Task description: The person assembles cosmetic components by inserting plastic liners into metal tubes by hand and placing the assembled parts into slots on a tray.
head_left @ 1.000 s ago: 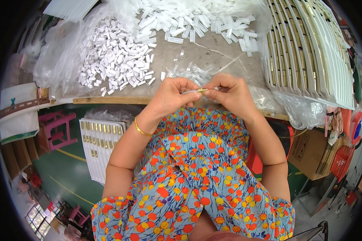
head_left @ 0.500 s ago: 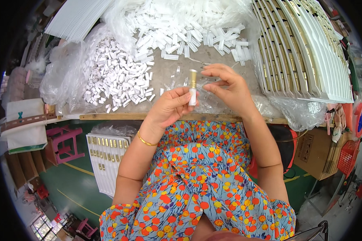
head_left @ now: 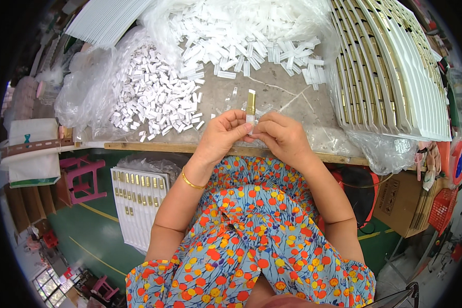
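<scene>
A slim gold-and-white tube (head_left: 251,102) stands upright between my hands, just above the table's front edge. Its gold section and white top show, while fingertips partly cover the pale lower end. My left hand (head_left: 222,136) is closed, with thumb and fingers pinching that lower end. From the other side my right hand (head_left: 285,137) is also closed, its thumb and forefinger pressed to the same end. Several small clear plastic pieces (head_left: 234,91) lie on the table beyond my left hand. A heap of short white caps or sleeves (head_left: 159,95) spreads to the left.
Clear plastic sleeves (head_left: 251,51) are piled at the back on a plastic bag. Stacked white trays (head_left: 421,97) holding gold tubes stand at the right. A white tray with gold pieces (head_left: 138,205) is below the wooden table edge (head_left: 154,147), near a pink stool (head_left: 84,179).
My right hand has come down and left from beside the tube's top to its lower end, and its fingers have closed there. My left hand keeps its hold on the tube.
</scene>
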`<state>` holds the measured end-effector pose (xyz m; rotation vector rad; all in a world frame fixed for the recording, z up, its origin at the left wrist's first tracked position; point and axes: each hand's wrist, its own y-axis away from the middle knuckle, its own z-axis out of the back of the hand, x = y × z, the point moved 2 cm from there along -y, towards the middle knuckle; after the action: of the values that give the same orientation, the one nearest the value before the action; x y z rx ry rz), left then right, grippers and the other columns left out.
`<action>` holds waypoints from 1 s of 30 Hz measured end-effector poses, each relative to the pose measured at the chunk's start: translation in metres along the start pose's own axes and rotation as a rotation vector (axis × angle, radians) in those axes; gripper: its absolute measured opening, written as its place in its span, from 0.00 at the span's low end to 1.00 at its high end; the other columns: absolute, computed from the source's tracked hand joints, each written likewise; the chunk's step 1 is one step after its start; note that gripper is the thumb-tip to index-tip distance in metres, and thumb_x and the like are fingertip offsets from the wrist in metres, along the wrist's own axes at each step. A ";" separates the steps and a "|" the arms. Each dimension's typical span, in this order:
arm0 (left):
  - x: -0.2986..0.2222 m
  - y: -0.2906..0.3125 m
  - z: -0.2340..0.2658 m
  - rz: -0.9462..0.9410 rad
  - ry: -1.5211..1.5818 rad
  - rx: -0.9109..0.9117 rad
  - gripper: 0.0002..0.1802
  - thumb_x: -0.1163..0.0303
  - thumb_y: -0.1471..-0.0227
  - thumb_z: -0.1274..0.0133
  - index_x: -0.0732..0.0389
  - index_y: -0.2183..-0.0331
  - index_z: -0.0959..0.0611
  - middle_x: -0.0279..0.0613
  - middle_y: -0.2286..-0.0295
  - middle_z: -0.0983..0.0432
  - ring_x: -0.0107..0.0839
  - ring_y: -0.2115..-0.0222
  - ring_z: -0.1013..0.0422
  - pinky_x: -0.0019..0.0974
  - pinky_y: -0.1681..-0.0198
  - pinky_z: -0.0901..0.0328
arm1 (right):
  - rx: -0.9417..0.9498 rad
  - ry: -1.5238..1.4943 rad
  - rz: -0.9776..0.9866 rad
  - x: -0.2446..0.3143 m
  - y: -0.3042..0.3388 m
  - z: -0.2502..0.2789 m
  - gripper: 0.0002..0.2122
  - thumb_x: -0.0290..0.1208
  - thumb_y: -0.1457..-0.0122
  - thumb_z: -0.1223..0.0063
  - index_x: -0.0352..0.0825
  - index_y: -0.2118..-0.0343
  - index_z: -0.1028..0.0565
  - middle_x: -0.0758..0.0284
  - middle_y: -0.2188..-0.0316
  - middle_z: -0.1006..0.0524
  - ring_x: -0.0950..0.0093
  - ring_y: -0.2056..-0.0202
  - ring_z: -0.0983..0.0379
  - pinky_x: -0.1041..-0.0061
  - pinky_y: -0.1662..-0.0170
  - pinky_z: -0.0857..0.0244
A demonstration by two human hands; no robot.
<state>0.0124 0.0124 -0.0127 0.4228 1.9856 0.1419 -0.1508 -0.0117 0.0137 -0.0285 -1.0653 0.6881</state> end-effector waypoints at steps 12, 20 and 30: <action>0.008 0.005 0.001 -0.091 -0.240 0.028 0.16 0.75 0.50 0.50 0.70 0.58 0.25 0.38 0.70 0.25 0.19 0.73 0.31 0.22 0.70 0.34 | 0.062 0.125 0.208 0.000 0.007 -0.001 0.09 0.19 0.58 0.50 0.36 0.71 0.26 0.68 0.71 0.26 0.68 0.75 0.28 0.74 0.75 0.33; 0.010 0.005 0.004 -0.073 -0.246 0.023 0.16 0.74 0.49 0.50 0.68 0.57 0.25 0.36 0.71 0.25 0.17 0.75 0.32 0.21 0.72 0.35 | 0.091 0.112 0.178 0.004 0.007 0.001 0.09 0.19 0.58 0.50 0.36 0.71 0.27 0.68 0.71 0.26 0.68 0.75 0.27 0.74 0.76 0.33; 0.011 0.001 0.005 -0.082 0.012 0.036 0.12 0.72 0.47 0.52 0.68 0.62 0.25 0.36 0.72 0.27 0.19 0.74 0.33 0.22 0.72 0.37 | -0.297 -0.076 0.011 0.007 0.013 -0.021 0.05 0.19 0.56 0.46 0.35 0.75 0.26 0.65 0.71 0.26 0.68 0.76 0.27 0.76 0.77 0.34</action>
<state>0.0129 0.0166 -0.0246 0.3640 2.0168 0.0570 -0.1379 0.0086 0.0047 -0.2663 -1.2341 0.5390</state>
